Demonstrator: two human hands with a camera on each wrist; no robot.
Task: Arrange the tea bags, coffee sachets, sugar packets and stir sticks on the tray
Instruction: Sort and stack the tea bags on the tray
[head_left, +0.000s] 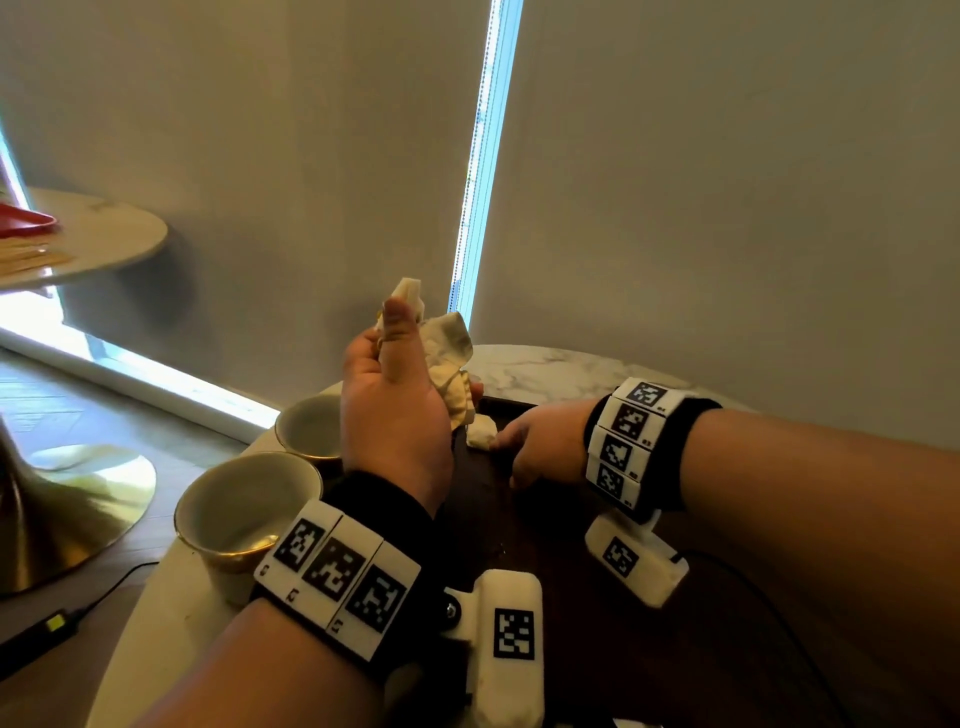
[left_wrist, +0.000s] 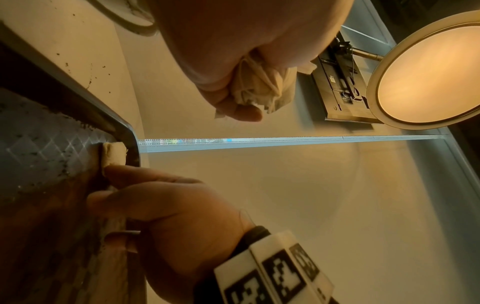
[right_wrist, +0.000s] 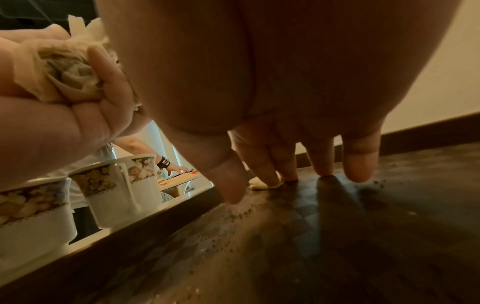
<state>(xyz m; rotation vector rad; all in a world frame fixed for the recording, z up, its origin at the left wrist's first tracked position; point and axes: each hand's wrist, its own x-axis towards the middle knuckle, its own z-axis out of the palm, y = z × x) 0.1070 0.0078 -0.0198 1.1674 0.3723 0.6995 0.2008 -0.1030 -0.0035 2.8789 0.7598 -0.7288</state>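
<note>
Above a dark tray (head_left: 519, 519) on a marble table (head_left: 550, 369), the left hand (head_left: 395, 410) is raised, its fingers and thumb curled tight round a crumpled wad of pale tea bags (head_left: 447, 358) with strings trailing. The right hand (head_left: 540, 447) reaches down onto the tray, fingers extended, fingertips (right_wrist: 270, 176) touching one small pale tea bag (left_wrist: 114, 153) lying by the tray's far rim; whether they pinch it cannot be told. Dark crumbs (right_wrist: 233, 216) speckle the tray's chequered surface. Two flower-banded cups (right_wrist: 114, 189) stand just beside the tray's left edge. No brand or wording is legible on the bags or cups; both wristbands (head_left: 337, 571) carry only black-and-white square code markers.
</note>
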